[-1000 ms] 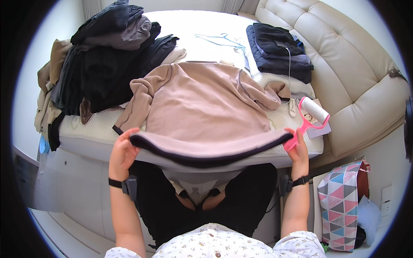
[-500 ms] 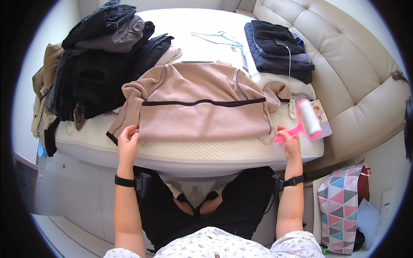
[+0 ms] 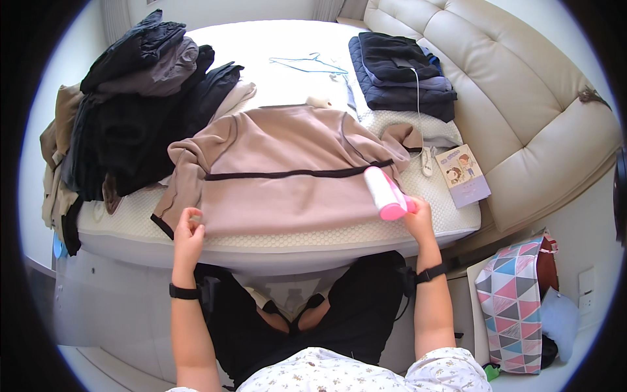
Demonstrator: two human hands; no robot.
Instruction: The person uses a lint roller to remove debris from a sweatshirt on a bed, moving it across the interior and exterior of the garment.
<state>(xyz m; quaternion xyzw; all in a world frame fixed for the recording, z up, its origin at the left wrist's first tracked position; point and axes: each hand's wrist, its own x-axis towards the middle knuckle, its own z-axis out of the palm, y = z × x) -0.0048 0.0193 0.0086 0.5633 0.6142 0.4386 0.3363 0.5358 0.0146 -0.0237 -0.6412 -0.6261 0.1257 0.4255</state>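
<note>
A dusty-pink garment with dark trim (image 3: pixel 287 202) lies spread across the near edge of the bed, sleeves out to the sides. My right hand (image 3: pixel 420 221) is closed round the handle of a pink lint roller (image 3: pixel 381 191). Its white roll hangs over the garment's right part; whether it touches the cloth I cannot tell. Beside the lower left corner of the garment is my left hand (image 3: pixel 188 236), its fingers loosely bent and apart from the thumb, with nothing visible between them.
Dark clothes (image 3: pixel 140 130) are heaped at the left of the bed (image 3: pixel 251 49). A folded dark stack (image 3: pixel 405 85) sits at the far right, near a white corded controller (image 3: pixel 427 162) and a booklet (image 3: pixel 462 179). A blue hanger (image 3: pixel 307 64) lies behind. The padded headboard (image 3: pixel 509 104) borders the right.
The lint roller has swung left, from beside the garment to over its right part, and its roll is now turned toward the cloth. My left hand stays near the hem. The view has shifted slightly.
</note>
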